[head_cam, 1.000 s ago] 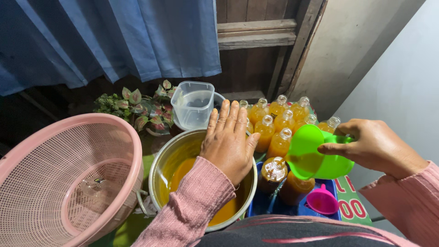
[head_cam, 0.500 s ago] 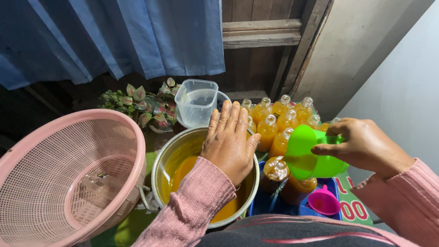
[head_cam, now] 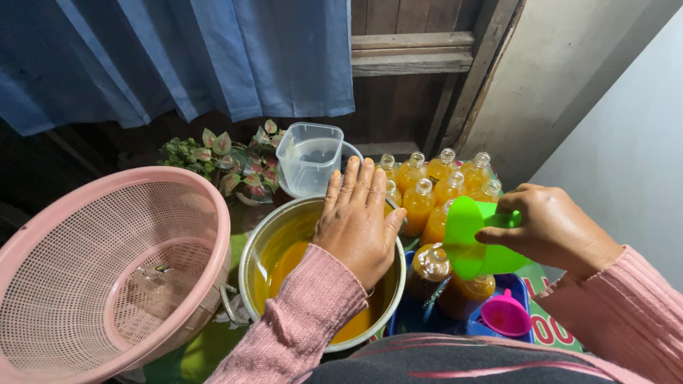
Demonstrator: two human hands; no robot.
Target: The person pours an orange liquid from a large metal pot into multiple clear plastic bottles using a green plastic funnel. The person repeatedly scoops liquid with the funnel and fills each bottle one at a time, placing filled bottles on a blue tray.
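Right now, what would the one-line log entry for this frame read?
left hand: flat over metal pot of orange liquid | right hand: holds green scoop above filled bottles | pink colander: beside pot

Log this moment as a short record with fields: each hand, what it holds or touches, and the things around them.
Left hand: left hand lies flat, fingers spread, over the metal pot.
Pot contents: orange liquid.
Right hand: right hand grips a green scoop, tilted above the open bottles in a blue tray.
Funnel: pink funnel lies in the tray.
Filled bottles: orange bottles stand grouped behind the pot.
Left side: pink colander.
Behind: clear plastic container, potted plant, blue curtain.
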